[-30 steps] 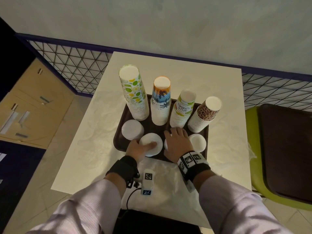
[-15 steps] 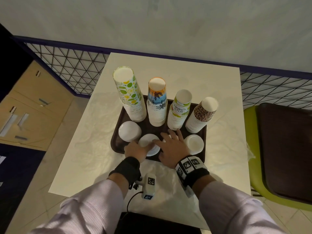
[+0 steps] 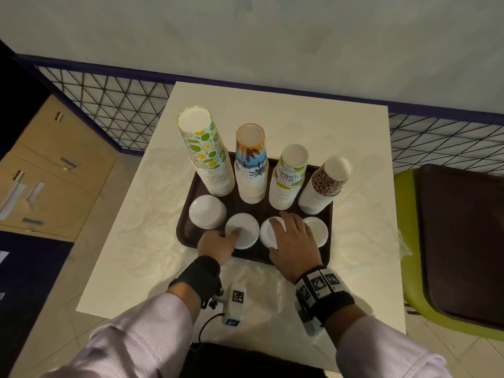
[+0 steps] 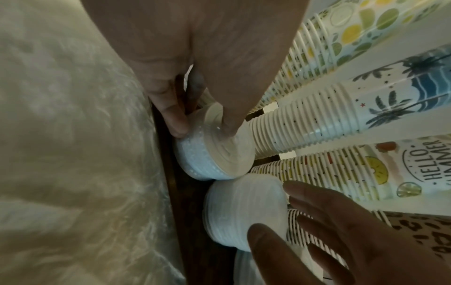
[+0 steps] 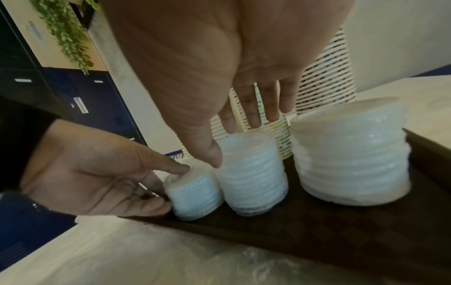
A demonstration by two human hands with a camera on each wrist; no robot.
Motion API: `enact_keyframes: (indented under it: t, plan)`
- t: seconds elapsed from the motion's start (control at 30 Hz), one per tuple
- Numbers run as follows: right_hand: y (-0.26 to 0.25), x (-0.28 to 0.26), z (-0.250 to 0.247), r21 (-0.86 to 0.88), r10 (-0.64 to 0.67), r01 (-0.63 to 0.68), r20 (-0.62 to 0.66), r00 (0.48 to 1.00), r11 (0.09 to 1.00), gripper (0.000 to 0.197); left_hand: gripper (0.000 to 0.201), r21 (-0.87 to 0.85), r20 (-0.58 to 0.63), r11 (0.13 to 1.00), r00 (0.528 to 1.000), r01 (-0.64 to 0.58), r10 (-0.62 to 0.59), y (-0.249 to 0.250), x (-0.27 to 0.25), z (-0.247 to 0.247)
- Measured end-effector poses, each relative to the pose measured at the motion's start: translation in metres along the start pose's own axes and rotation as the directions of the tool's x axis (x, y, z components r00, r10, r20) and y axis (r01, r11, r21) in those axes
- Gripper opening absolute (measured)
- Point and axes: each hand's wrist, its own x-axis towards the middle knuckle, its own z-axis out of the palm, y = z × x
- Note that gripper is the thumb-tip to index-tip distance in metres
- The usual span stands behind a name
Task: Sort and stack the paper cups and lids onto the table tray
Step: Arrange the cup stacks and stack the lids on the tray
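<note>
Holding a lid stack [image 3: 242, 231] at the tray's [image 3: 188, 219] near edge in my left hand [image 3: 216, 242]; my right hand [image 3: 296, 241] hovers spread beside it. One cup stack [image 3: 289, 178] reads "HELLO SUMMER".

Cup stacks [image 3: 251, 165]: printed paper, ribbed rims. Lid stacks [image 5: 251, 173]: translucent white plastic, ridged. Tray [image 3: 188, 222]: dark, matt. Bench [image 3: 152, 203]: pale, under glossy crinkled film.

Both arms wear pale pinkish-white knit sleeves [image 3: 141, 339] ending short of black wrist straps [image 3: 200, 271] — the left one [image 3: 235, 304] carries a white camera block with square black-and-white markers and a black cable, the right one [image 3: 319, 285] a band of similar markers.
</note>
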Motion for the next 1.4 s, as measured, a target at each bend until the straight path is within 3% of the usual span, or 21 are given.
enact_keyframes:
  t: [0.27,0.53,0.63,0.73,0.8,0.83,0.9,0.93,1.0,1.17,1.4]
  plan:
    - [0.006,-0.003,-0.006,0.081,0.035,-0.030,-0.053,0.998,0.996,0.061,0.047,-0.172,-0.015,0.982,0.997,0.076,-0.079,0.012,0.008,0.011]
    - [0.012,-0.006,-0.004,0.095,0.031,-0.026,-0.044,0.999,0.995,0.059,0.051,-0.291,-0.021,0.955,0.997,0.060,-0.069,0.009,0.004,0.012]
    - [0.011,-0.006,-0.004,0.111,0.023,-0.017,-0.059,0.998,0.994,0.058,0.039,-0.246,0.026,0.967,0.997,0.072,-0.068,0.014,-0.008,0.007]
    - [0.014,-0.006,-0.005,0.122,0.031,-0.022,-0.075,0.997,0.992,0.060,0.043,-0.183,0.060,0.978,0.994,0.101,-0.091,0.014,-0.026,-0.005]
    - [0.019,-0.007,-0.006,0.123,0.042,-0.031,-0.083,0.996,0.992,0.062,0.041,-0.068,-0.007,0.997,1.000,0.021,-0.022,0.013,-0.040,-0.016]
    - [0.021,-0.007,-0.005,0.117,0.043,-0.033,-0.079,0.996,0.993,0.064,0.037,0.038,-0.067,0.997,0.995,-0.072,0.075,0.013,-0.048,-0.021]
    - [0.022,-0.006,-0.005,0.088,0.031,-0.027,-0.052,0.998,0.996,0.069,0.034,0.260,-0.125,0.909,0.922,-0.326,0.366,0.014,-0.057,-0.025]
    - [0.022,-0.004,-0.005,0.069,0.018,-0.015,-0.041,0.999,0.998,0.071,0.037,0.364,-0.095,0.824,0.862,-0.435,0.497,0.015,-0.057,-0.024]
    - [0.021,0.002,-0.004,0.020,-0.012,0.012,-0.027,1.000,1.000,0.071,0.048,0.492,0.014,0.672,0.777,-0.553,0.630,0.018,-0.052,-0.017]
    - [0.021,0.011,0.001,-0.061,-0.019,0.016,-0.037,0.999,0.998,0.069,0.060,0.619,0.223,0.488,0.733,-0.616,0.642,0.029,-0.027,0.002]
    - [0.021,0.020,0.005,-0.042,0.004,-0.006,-0.044,0.999,0.999,0.068,0.049,0.689,0.197,0.443,0.736,-0.574,0.647,0.023,-0.012,0.002]
